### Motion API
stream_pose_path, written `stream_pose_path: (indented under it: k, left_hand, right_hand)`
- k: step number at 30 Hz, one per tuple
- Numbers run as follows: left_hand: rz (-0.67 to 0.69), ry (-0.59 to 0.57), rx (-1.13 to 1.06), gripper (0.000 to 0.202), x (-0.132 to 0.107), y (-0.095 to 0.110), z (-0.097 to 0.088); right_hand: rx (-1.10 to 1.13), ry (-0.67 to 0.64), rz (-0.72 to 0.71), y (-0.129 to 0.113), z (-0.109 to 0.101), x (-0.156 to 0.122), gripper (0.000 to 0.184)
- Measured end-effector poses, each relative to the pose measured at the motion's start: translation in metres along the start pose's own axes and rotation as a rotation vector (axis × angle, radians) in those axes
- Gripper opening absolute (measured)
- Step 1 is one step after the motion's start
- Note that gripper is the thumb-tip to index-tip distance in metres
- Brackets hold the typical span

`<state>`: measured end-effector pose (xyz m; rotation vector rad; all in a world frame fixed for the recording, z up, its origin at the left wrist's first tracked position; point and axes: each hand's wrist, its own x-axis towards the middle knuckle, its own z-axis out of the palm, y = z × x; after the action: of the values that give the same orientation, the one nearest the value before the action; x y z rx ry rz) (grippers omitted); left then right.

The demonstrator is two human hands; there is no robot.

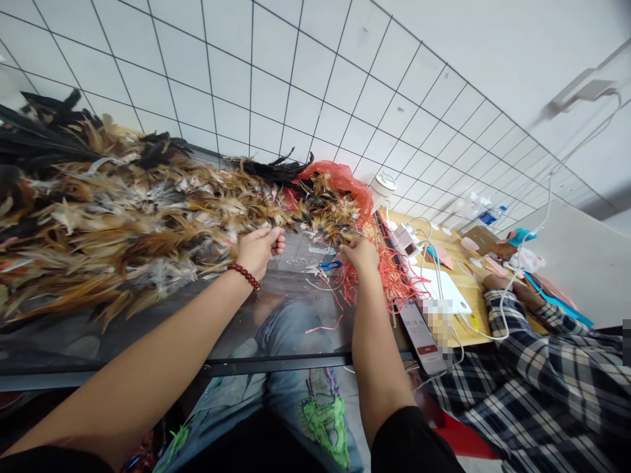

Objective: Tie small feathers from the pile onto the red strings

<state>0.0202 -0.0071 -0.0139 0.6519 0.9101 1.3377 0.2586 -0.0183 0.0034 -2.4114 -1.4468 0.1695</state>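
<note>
Dk tbl (315, 302): feather pile (142, 220) mostly L of L hand (260, 248).

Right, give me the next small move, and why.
I'd probably spread the smaller feather pile with the right hand: it is at the pile's near edge, and that pile lies in an overlapping jumble. Whether it holds anything is hard to see.

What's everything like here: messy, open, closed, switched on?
Brown feathers: spread in a ruffled heap
Red plastic bag: crumpled
Red strings: tangled
Blue-handled snips: lying down, blades too small to judge
Phone: screen lit, showing digits
Left hand: curled closed
Right hand: bent, grip unclear
Bead bracelet: worn
</note>
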Motion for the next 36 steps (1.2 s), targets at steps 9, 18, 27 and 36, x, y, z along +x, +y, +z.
stream_pose_path:
  k: [9,18,27,36]
  left_hand:
    - [0.302,0.125,-0.078,0.01,0.007,0.023,-0.001]
    - [0.422,0.286,-0.034,0.012,0.018,0.025,-0.01]
    - [0.426,0.274,-0.037,0.016,0.021,0.021,-0.015]
    - [0.388,0.253,-0.039,0.015,0.016,0.021,-0.011]
  right_hand:
    - [0.0,0.054,-0.335,-0.042,-0.012,-0.019,0.022]
    - [-0.066,-0.091,-0.479,-0.138,0.044,-0.017,0.031]
    - [-0.064,-0.081,-0.428,-0.143,0.054,0.01,0.027]
    - [0.218,0.104,-0.451,-0.096,0.006,0.021,0.027]
